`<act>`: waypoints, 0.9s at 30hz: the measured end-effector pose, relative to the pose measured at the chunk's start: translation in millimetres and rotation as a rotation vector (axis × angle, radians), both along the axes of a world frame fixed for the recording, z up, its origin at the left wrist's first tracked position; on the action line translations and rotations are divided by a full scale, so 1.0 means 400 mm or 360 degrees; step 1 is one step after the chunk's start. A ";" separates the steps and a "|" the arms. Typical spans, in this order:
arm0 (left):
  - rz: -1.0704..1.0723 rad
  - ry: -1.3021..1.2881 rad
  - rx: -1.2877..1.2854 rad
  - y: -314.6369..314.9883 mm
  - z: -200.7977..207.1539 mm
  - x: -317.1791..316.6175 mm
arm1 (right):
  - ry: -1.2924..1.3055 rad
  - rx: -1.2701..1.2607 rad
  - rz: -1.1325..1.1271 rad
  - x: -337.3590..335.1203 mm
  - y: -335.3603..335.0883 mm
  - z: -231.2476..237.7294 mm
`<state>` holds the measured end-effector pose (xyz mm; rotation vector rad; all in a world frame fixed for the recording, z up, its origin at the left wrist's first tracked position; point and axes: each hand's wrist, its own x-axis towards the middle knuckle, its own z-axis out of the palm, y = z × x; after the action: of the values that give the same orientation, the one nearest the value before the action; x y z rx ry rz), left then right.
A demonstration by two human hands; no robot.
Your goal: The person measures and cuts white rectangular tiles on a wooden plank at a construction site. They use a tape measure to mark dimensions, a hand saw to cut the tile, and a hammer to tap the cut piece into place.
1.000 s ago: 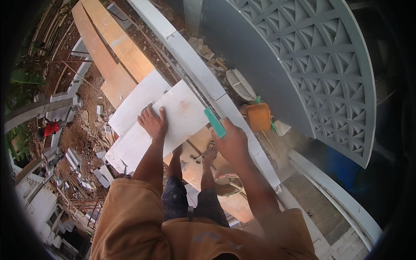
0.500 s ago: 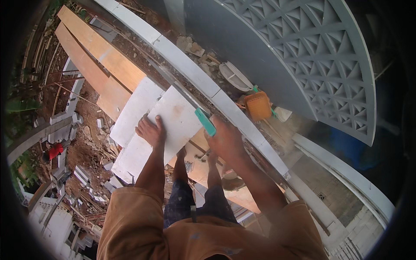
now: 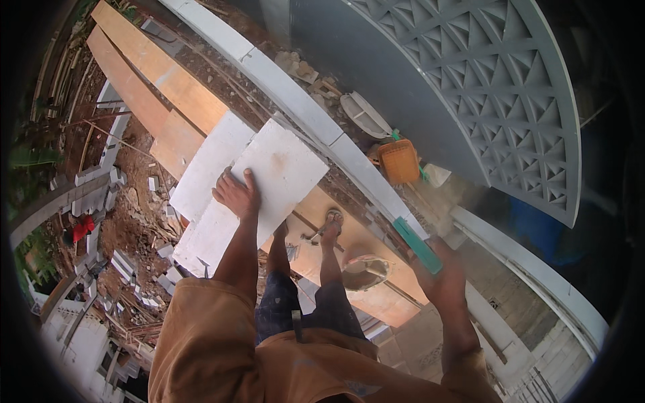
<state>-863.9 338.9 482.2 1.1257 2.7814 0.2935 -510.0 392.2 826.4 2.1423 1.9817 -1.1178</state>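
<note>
My left hand (image 3: pixel 238 193) lies palm down on a white lightweight building block (image 3: pixel 282 164), its thumb and fingers spread. A second white block (image 3: pixel 213 151) lies against it on the far left side; some of it is hidden beneath or behind the first. My right hand (image 3: pixel 440 272) is to the right, apart from the blocks, wrapped round the teal handle of a handsaw (image 3: pixel 415 243). The saw's blade is seen nearly edge-on and is hard to make out, stretching up and left towards the block's right edge.
Below my feet are wooden boards (image 3: pixel 396 305), with a hammer (image 3: pixel 314 236) and a round bucket (image 3: pixel 366 272) on them. A white block wall (image 3: pixel 295 97) runs along the right. Beyond it lie an orange basket (image 3: pixel 398 161) and a grey patterned panel (image 3: pixel 497 87). Rubble lies far below left.
My right hand has drawn the saw back, down and to the right, away from the block. The left hand stays on the block, almost unmoved.
</note>
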 end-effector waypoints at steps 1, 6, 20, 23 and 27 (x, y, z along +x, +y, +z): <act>0.0015 0.0003 -0.0016 -0.007 -0.001 0.006 | -0.0055 -0.0073 -0.0003 -0.009 0.039 0.027; -0.0177 -0.0088 0.0132 -0.027 0.022 -0.034 | 0.0127 -0.0306 0.0394 0.074 0.037 0.048; -0.0188 -0.0124 -0.0029 -0.076 0.033 -0.075 | -0.0063 -0.0298 0.0403 0.012 0.025 0.062; -0.0171 -0.0112 -0.0056 -0.080 0.036 -0.075 | 0.0002 -0.0156 0.0360 0.021 -0.025 0.042; -0.0121 -0.0190 -0.0117 -0.067 0.044 -0.076 | 0.0149 0.0004 0.0586 -0.122 0.068 -0.073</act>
<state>-894.3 312.2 499.6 1.1533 2.6171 0.2397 -558.7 419.3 797.1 1.6532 2.2905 -1.1641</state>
